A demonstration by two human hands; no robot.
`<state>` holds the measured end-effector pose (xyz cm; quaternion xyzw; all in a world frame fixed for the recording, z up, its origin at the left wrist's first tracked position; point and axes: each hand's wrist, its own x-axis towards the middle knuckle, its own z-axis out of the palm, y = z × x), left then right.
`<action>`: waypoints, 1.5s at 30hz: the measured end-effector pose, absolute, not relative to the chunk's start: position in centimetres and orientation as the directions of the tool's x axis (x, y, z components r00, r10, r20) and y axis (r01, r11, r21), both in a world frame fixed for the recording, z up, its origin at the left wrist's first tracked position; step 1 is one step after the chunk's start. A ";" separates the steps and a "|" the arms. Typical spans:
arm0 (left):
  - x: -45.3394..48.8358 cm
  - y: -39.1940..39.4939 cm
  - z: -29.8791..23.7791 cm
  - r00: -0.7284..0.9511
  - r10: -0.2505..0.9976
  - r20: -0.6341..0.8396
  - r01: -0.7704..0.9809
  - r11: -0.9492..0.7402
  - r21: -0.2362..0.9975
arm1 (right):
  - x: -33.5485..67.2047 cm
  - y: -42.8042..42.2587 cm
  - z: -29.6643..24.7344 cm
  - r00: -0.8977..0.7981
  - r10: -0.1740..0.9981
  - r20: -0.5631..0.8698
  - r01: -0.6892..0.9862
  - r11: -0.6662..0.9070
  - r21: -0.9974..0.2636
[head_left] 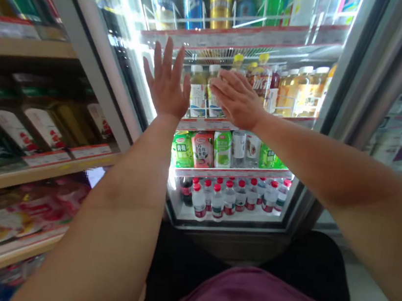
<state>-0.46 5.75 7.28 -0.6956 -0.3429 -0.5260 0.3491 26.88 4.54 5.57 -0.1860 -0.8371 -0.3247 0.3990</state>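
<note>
My left hand (168, 84) is raised in front of a lit drinks fridge, fingers spread and nothing in it. Beside it, my right hand (239, 96) is stretched flat with the fingers pointing left, also holding nothing. Behind the hands stand white-labelled bottles (198, 95) and yellow-capped bottles (262, 82), partly covered by the right hand. To the right of them are bottles of orange-yellow drink (300, 92). Whether either hand touches the fridge front I cannot tell.
Cans (221, 0) fill the shelf above. Cartons (203, 150) line a lower shelf, with red-capped water bottles (230, 197) at the bottom. A wooden shelf (83, 172) with bottles stands on the left. A metal door frame (388, 81) rises at the right.
</note>
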 end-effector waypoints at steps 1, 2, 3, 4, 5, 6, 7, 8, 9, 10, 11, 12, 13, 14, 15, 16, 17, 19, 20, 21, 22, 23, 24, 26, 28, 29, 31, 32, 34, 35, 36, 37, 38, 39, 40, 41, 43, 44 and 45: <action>-0.6 6.1 7.3 0.223 0.094 0.970 0.840 -0.524 -0.142 | 27.0 4.6 5.5 -0.653 0.058 0.755 0.542 0.732 0.412; -0.8 6.4 7.3 0.231 0.085 0.969 0.840 -0.521 -0.154 | 27.0 4.5 5.5 -0.674 0.059 0.737 0.526 0.738 0.422; -0.9 6.6 7.3 0.235 0.081 0.969 0.843 -0.514 -0.162 | 27.0 4.5 5.6 -0.677 0.061 0.733 0.524 0.739 0.423; -1.0 6.8 7.4 0.238 0.080 0.968 0.849 -0.501 -0.167 | 27.0 4.4 5.6 -0.666 0.063 0.743 0.534 0.735 0.417; -1.0 6.9 7.4 0.240 0.082 0.967 0.857 -0.485 -0.172 | 26.9 4.2 5.6 -0.645 0.064 0.761 0.550 0.730 0.405; -1.0 6.9 7.4 0.241 0.086 0.967 0.864 -0.473 -0.173 | 26.8 4.1 5.6 -0.620 0.066 0.782 0.568 0.725 0.390; -1.0 6.9 7.4 0.242 0.088 0.966 0.867 -0.468 -0.174 | 26.6 4.0 5.5 -0.601 0.068 0.797 0.581 0.721 0.377; -1.0 6.9 7.4 0.241 0.088 0.966 0.866 -0.468 -0.174 | 26.4 3.9 5.4 -0.592 0.070 0.803 0.587 0.720 0.371; -1.0 6.9 7.4 0.240 0.084 0.967 0.864 -0.474 -0.173 | 26.2 3.9 5.3 -0.597 0.073 0.799 0.585 0.721 0.371; -1.0 6.9 7.3 0.237 0.077 0.968 0.861 -0.479 -0.173 | 26.1 3.8 5.3 -0.613 0.076 0.787 0.575 0.726 0.377; -1.0 6.9 7.2 0.233 0.068 0.970 0.859 -0.482 -0.173 | 26.1 3.8 5.4 -0.632 0.080 0.771 0.562 0.732 0.385; -1.0 7.0 7.2 0.232 0.054 0.971 0.858 -0.481 -0.178 | 26.1 3.8 5.5 -0.647 0.082 0.758 0.550 0.738 0.390; -1.0 7.1 7.1 0.232 0.040 0.972 0.860 -0.476 -0.185 | 26.3 3.8 5.7 -0.649 0.083 0.756 0.547 0.742 0.388; -1.0 7.2 7.1 0.233 0.029 0.972 0.860 -0.472 -0.192 | 26.5 3.9 6.0 -0.636 0.083 0.767 0.552 0.743 0.377; -1.0 7.3 7.1 0.234 0.019 0.972 0.860 -0.471 -0.198 | 26.7 4.0 6.2 -0.610 0.082 0.788 0.566 0.742 0.361; -1.0 7.4 7.1 0.236 0.011 0.972 0.857 -0.474 -0.203 | 27.0 4.1 6.3 -0.579 0.080 0.811 0.582 0.737 0.343; -1.0 7.5 7.1 0.240 0.007 0.971 0.853 -0.479 -0.208 | 27.3 4.2 6.4 -0.554 0.078 0.829 0.596 0.732 0.330; -1.0 7.6 7.1 0.244 0.015 0.970 0.846 -0.493 -0.205 | 27.8 4.3 6.3 -0.554 0.076 0.829 0.603 0.723 0.337; -1.0 7.5 7.2 0.245 0.021 0.969 0.844 -0.496 -0.203 | 28.0 4.3 6.2 -0.580 0.075 0.811 0.593 0.722 0.357; -1.0 7.4 7.2 0.244 0.028 0.969 0.845 -0.496 -0.198 | 28.3 4.3 6.2 -0.612 0.075 0.787 0.579 0.721 0.382; -1.0 7.2 7.2 0.241 0.036 0.970 0.846 -0.498 -0.191 | 28.5 4.3 6.2 -0.641 0.070 0.764 0.566 0.716 0.409; -0.9 7.1 7.2 0.238 0.045 0.970 0.844 -0.505 -0.184 | 28.7 4.2 6.3 -0.657 0.063 0.751 0.561 0.707 0.432; -0.9 6.9 7.2 0.237 0.054 0.970 0.839 -0.515 -0.176 | 28.9 4.1 6.4 -0.653 0.053 0.755 0.569 0.693 0.443; -0.9 6.7 7.2 0.233 0.074 0.970 0.830 -0.536 -0.158 | 29.3 4.0 6.6 -0.601 0.036 0.798 0.618 0.654 0.436; -0.9 6.7 7.2 0.226 0.085 0.970 0.836 -0.529 -0.148 | 29.7 3.8 6.6 -0.558 0.029 0.829 0.661 0.620 0.423; -0.9 6.7 7.2 0.224 0.081 0.971 0.843 -0.517 -0.151 | 29.9 3.7 6.6 -0.563 0.035 0.826 0.667 0.610 0.428; -0.9 6.7 7.2 0.226 0.070 0.972 0.849 -0.503 -0.161 | 30.3 3.3 6.8 -0.620 0.061 0.783 0.646 0.606 0.464; -0.8 6.7 7.1 0.228 0.065 0.971 0.848 -0.504 -0.165 | 30.5 3.1 7.1 -0.649 0.078 0.757 0.630 0.613 0.477; -0.8 6.7 7.1 0.228 0.054 0.972 0.847 -0.504 -0.170 | 31.1 2.6 7.7 -0.667 0.112 0.736 0.627 0.618 0.474; -0.8 6.7 7.1 0.225 0.047 0.973 0.850 -0.498 -0.172 | 31.3 2.4 8.0 -0.643 0.124 0.755 0.651 0.607 0.455; -0.8 6.6 7.1 0.222 0.039 0.974 0.856 -0.487 -0.176 | 31.5 2.1 8.2 -0.603 0.133 0.787 0.687 0.588 0.427; -0.8 6.5 7.0 0.221 0.032 0.975 0.863 -0.472 -0.180 | 31.7 1.9 8.2 -0.549 0.136 0.825 0.726 0.566 0.391; -0.8 6.4 7.0 0.222 0.029 0.975 0.868 -0.461 -0.184 | 31.8 1.8 8.1 -0.493 0.134 0.860 0.760 0.547 0.350; -0.9 6.4 7.0 0.225 0.030 0.974 0.871 -0.455 -0.187 | 31.9 1.8 7.8 -0.449 0.132 0.884 0.782 0.537 0.317; -1.0 6.3 7.1 0.228 0.036 0.973 0.870 -0.456 -0.188 | 31.9 1.8 7.5 -0.430 0.131 0.893 0.787 0.538 0.300; -1.1 6.4 7.1 0.233 0.041 0.972 0.869 -0.458 -0.189 | 31.9 1.9 7.3 -0.440 0.134 0.888 0.780 0.548 0.304; -1.3 6.8 7.2 0.246 0.048 0.968 0.866 -0.459 -0.197 | 32.2 2.1 7.0 -0.499 0.145 0.854 0.742 0.580 0.336; -1.5 7.2 7.3 0.252 0.047 0.967 0.865 -0.458 -0.203 | 32.4 2.2 7.1 -0.534 0.155 0.831 0.717 0.604 0.348; -1.6 7.6 7.3 0.257 0.037 0.966 0.866 -0.451 -0.213 | 32.7 2.3 7.3 -0.554 0.164 0.816 0.693 0.633 0.344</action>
